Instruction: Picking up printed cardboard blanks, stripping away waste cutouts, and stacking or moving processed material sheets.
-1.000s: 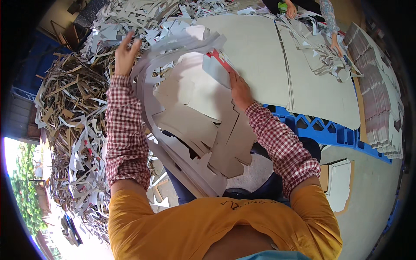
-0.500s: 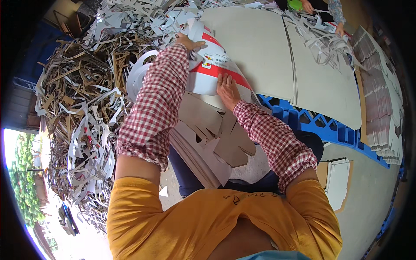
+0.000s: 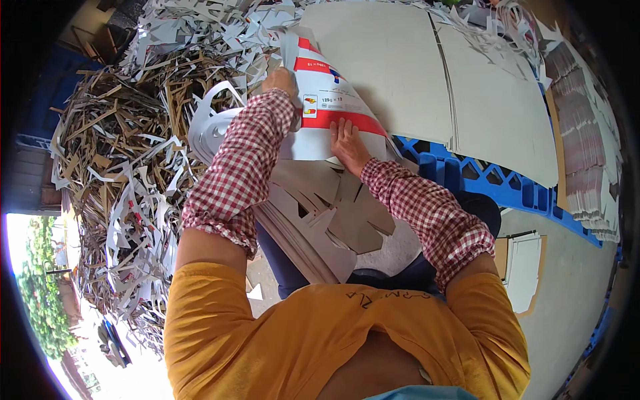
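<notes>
A white cardboard sheet with red printed bands [image 3: 343, 100] bends up in front of me, with the edges of other sheets showing behind it. My left hand [image 3: 280, 81] is closed at its left edge, beside white cut-out strips [image 3: 212, 127] that hang in loops under my left forearm. On the sheet's lower right part, over the red band, my right hand [image 3: 348, 144] grips with its fingers on the printed face; its thumb is hard to make out. Grey-brown cardboard pieces [image 3: 353, 213] with cut slots lie below, between my legs.
Heaped paper and cardboard offcuts [image 3: 133, 140] fill the left side. Large pale board stacks [image 3: 387, 60] rest on a blue plastic pallet [image 3: 467, 173]. At the right stands a stack of cut sheets [image 3: 580, 140]. A board piece [image 3: 523, 267] lies on the floor.
The printed sheet has turned more toward me and flattened, showing more of its face. My left hand has shifted slightly down; my right hand stays near its lower edge.
</notes>
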